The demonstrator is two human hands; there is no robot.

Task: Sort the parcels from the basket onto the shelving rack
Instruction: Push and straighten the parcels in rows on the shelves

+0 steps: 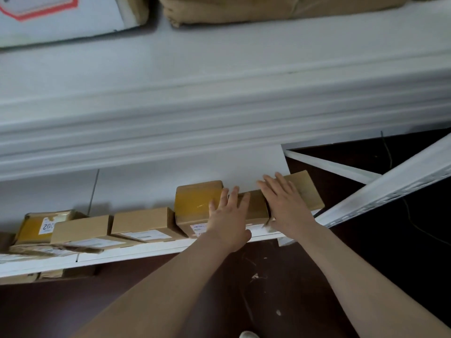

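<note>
Parcels stand in a row along the near edge of the lower shelf (146, 250) of the white rack. The left hand (227, 220) lies flat with straight, spread fingers on the right side of the taped parcel (195, 206) and on the small brown parcel (256, 208) just beside it. The right hand (283, 203) is also flat, fingers straight, and rests on the tilted cardboard parcel (310, 191) at the right end of the row. To the left are two plain boxes (144, 223) and a yellow parcel (36, 225) with a white label. On the far upper shelf (219, 57) lie a white parcel (61, 20) and a brown wrapped one (268, 8)
</note>
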